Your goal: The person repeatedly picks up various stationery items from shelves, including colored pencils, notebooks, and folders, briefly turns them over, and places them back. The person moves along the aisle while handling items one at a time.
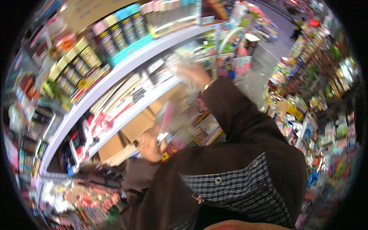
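My left hand [149, 146] is closed around the lower end of a blurred, see-through item with a pink part [166, 115], in front of the lower shelf. Farther out, my right hand [193, 73] is raised beside the shelf's right part, its fingers blurred by motion. Something pale and translucent blurs at its fingertips, and whether it is gripped cannot be told. Both arms are in dark brown sleeves. Behind my hands, the white shelf [169, 84] bears a stack of flat cream-coloured items [118, 92] and red-and-white packs [100, 123].
Cardboard boxes [137, 125] stand below the shelf. On the upper shelf [129, 61] are rows of boxed items with pastel tops [118, 36] and a large carton [89, 13]. Crowded displays of packaged goods [302, 66] line the right side, past a grey floor strip [254, 76].
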Tool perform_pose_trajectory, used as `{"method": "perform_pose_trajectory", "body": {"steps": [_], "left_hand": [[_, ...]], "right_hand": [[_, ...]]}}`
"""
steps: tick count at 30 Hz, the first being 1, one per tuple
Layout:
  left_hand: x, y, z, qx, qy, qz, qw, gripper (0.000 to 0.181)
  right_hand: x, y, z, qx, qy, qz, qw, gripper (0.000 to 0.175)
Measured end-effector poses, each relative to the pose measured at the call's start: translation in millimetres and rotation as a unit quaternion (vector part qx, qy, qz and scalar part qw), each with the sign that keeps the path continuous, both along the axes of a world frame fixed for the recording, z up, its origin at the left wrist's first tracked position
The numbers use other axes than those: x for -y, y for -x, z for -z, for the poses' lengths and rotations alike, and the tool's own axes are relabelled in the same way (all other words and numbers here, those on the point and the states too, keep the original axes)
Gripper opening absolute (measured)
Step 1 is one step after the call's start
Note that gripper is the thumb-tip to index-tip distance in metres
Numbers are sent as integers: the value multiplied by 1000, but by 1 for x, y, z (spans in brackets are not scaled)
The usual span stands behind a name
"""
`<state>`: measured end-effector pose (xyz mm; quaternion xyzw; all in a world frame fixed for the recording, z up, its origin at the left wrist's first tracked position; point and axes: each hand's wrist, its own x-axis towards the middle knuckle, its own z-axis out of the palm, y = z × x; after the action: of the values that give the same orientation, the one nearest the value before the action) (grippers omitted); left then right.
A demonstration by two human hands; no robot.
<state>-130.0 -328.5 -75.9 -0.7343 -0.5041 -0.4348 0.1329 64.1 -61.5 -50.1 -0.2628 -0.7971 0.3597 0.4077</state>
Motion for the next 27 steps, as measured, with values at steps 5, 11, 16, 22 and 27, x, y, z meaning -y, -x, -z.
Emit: {"method": "perform_pose_trajectory", "body": {"steps": [5,11,16,22,27], "left_hand": [[-18,-12,2,-54,-8,101,993,42],[-39,-48,5,-103,23,269,957,53],[-27,-70,-40,39,143,310,939,47],[34,-70,-141,174,-2,467,867,24],[52,-84,-146,256,-85,591,760,23]], "right_hand": [[120,-30,26,-84,516,-171,835,40],[156,-57,58,5,374,-63,925,32],[157,-91,75,99,126,-26,987,36],[191,-86,65,-223,529,-46,817,38],[198,-69,58,-177,568,-16,804,33]]}}
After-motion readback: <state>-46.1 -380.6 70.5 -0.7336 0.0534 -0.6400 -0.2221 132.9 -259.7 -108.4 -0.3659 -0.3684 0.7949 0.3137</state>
